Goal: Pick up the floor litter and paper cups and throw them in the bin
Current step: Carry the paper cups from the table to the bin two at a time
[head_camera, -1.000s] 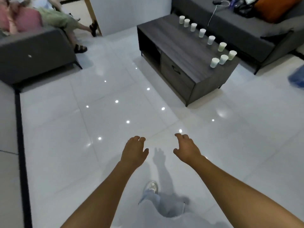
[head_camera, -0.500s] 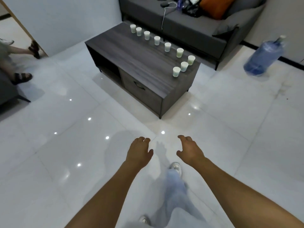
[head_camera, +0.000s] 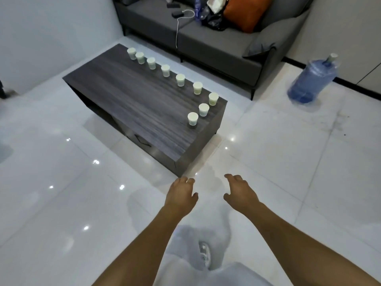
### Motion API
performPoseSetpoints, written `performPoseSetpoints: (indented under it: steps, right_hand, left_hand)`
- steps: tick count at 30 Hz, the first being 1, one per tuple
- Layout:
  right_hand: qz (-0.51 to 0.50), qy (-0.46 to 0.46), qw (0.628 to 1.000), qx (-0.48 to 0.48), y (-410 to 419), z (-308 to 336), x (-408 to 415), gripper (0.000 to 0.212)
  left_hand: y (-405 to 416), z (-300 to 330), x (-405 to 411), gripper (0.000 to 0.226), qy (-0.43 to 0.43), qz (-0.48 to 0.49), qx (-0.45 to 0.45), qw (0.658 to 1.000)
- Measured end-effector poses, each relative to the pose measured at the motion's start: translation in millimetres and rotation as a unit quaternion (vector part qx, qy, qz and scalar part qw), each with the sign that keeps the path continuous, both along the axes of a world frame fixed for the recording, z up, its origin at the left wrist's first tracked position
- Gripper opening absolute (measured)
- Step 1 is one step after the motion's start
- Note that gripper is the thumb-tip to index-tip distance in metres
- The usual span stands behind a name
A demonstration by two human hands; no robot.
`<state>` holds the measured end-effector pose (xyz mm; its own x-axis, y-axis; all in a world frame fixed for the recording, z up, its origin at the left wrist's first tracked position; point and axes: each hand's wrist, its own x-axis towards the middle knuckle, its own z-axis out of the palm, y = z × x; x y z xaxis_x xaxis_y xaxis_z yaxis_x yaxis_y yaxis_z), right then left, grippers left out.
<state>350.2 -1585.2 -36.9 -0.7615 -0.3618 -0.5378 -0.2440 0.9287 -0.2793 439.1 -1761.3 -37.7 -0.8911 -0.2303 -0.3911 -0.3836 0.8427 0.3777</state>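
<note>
Both hands are held out over the white tiled floor (head_camera: 61,203), palms down, just short of the near corner of the desk (head_camera: 132,104). Nothing is gripped by the left hand (head_camera: 180,198); its fingers are loosely curled and released. The right hand (head_camera: 240,195) is likewise empty, with fingers spread and slightly bent. Nine paper cups (head_camera: 180,80) are seen standing upright on the dark wood-grain desk top, well apart from the hands. They are small, pale and white-green, with wider rims than bases. Seven are set in a line along the far edge, from the far left corner cup (head_camera: 131,53) to the right corner cup (head_camera: 213,99); two more are placed in a short row turning back toward the near edge, ending at the nearest cup (head_camera: 193,118). A grey sofa (head_camera: 216,50) with an orange cushion (head_camera: 246,12) is seen behind the desk. Farther right, a blue water bottle (head_camera: 311,81) is seen on the floor, blurred.
</note>
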Motion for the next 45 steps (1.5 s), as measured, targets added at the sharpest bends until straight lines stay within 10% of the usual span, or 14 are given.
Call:
performPoseSetpoints:
  steps: [21, 31, 45]
  right_hand:
    - [0.072, 0.012, 0.997, 0.016, -144.1, -7.7, -358.2, 0.056]
    - [0.225, -0.028, 0.972, 0.057, -185.6, -35.0, -531.5, 0.053]
    - [0.420, -0.063, 0.902, 0.080, -255.4, -156.9, -586.4, 0.057]
  left_hand:
    - [-135.7, -6.8, -352.9, 0.047, -0.059, 0.011, -0.006, 0.998]
    - [-140.5, -41.6, -475.2, 0.046, -0.111, 0.186, 0.020, 0.976]
    - [-134.6, -154.5, -520.8, 0.051, -0.176, 0.274, 0.022, 0.945]
